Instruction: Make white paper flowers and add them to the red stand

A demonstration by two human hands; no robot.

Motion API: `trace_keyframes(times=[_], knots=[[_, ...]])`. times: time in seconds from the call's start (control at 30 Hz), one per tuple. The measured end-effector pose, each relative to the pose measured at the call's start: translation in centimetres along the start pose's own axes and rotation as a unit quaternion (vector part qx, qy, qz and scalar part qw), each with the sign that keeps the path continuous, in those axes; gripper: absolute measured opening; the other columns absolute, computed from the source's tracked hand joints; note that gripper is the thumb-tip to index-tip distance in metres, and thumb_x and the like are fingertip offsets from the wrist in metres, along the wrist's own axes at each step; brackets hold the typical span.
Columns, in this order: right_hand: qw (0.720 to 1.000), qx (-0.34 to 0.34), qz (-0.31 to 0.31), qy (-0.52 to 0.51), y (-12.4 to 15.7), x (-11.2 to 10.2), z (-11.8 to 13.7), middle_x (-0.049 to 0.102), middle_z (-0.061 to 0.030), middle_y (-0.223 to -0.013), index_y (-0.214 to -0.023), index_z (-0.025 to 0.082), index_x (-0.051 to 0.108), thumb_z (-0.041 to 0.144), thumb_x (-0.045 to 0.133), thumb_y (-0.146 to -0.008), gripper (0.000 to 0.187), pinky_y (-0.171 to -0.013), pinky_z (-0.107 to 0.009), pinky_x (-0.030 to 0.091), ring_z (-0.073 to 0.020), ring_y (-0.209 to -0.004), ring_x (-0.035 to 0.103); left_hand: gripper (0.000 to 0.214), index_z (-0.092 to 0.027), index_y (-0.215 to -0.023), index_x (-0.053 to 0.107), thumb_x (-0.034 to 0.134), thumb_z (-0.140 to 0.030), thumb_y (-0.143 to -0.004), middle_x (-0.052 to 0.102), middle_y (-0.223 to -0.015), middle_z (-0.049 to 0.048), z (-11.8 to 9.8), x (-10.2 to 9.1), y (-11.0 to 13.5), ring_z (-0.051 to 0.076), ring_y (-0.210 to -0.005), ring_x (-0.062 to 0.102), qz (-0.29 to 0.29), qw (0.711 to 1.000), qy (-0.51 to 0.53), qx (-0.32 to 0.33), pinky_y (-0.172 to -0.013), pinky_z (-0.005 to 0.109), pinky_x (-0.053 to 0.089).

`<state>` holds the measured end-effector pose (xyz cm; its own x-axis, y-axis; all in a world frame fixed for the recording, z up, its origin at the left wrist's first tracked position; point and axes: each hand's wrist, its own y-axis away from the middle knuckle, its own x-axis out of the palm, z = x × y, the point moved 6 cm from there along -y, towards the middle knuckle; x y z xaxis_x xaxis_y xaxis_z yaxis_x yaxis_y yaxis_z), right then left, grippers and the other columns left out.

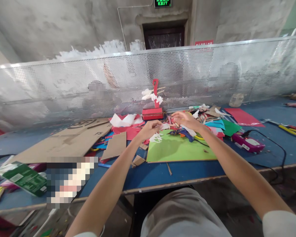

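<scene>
My left hand [150, 129] is above the back left corner of a lime-green sheet [177, 151], its thumb and fingers pinched on a small white piece of paper [165, 126]. Just below it lies a white paper piece cut into thin strips [156, 137]. To the right, my right hand [186, 119] hovers with curved, parted fingers over a heap of small scraps [170, 120]; nothing shows clearly in its grasp. A blue glue gun [186, 134] rests on the green sheet below the right hand. Behind both hands stands a red paper model [152, 114] with a hooked post and white flowers.
Flat brown cardboard [64, 141] covers the left of the blue table. Red sheets [244, 117], a purple box [248, 142] with a black cord and yellow-handled pliers [291, 130] lie to the right. A perforated metal screen [187, 75] runs along the back.
</scene>
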<state>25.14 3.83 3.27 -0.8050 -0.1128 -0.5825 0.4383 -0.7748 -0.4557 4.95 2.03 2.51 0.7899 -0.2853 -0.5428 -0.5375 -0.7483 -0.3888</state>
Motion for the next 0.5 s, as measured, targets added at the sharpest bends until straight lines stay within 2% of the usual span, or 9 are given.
trace_keyframes(times=[0.07,0.13,0.3,0.5], knots=[[0.995,-0.010,0.046,-0.094,0.1,1.6,1.4,0.065,-0.0092,-0.122,-0.129,0.025,0.053,0.043,0.054,-0.093,0.040,-0.088,-0.034,0.054,-0.0201,-0.108,0.063,0.023,-0.015,-0.090,0.063,0.059,-0.037,-0.088,0.065,-0.078,0.0030,-0.1,0.2,0.1,0.010,-0.062,0.056,0.014,1.000,0.011,0.015,-0.061,0.023,0.044],[0.989,-0.002,0.064,-0.132,0.2,2.9,2.3,0.065,-0.0090,-0.121,-0.128,0.025,0.055,0.042,0.057,-0.091,0.040,-0.091,-0.035,0.052,-0.0203,-0.110,0.062,0.025,-0.015,-0.093,0.063,0.060,-0.039,-0.088,0.066,-0.080,0.0036,0.1,0.5,0.1,0.010,-0.064,0.057,0.027,0.999,0.025,0.020,-0.061,0.023,0.045],[0.994,0.004,0.066,-0.088,-0.1,4.2,2.2,0.069,-0.0073,-0.103,-0.109,0.019,0.065,0.037,0.067,-0.084,0.031,-0.087,-0.034,0.052,-0.0185,-0.095,0.064,0.030,-0.014,-0.093,0.063,0.064,-0.043,-0.085,0.066,-0.079,0.0039,0.5,0.6,0.1,0.011,-0.065,0.058,0.028,0.999,0.030,-0.010,-0.062,0.024,0.045],[0.997,-0.025,0.055,-0.057,0.0,4.0,2.0,0.065,-0.0074,-0.104,-0.107,0.019,0.061,0.036,0.063,-0.086,0.027,-0.080,-0.031,0.052,-0.0175,-0.091,0.063,0.027,-0.014,-0.085,0.063,0.063,-0.041,-0.085,0.065,-0.075,0.0029,0.5,0.4,0.1,0.010,-0.062,0.054,0.014,0.999,0.014,-0.026,-0.061,0.024,0.043]])
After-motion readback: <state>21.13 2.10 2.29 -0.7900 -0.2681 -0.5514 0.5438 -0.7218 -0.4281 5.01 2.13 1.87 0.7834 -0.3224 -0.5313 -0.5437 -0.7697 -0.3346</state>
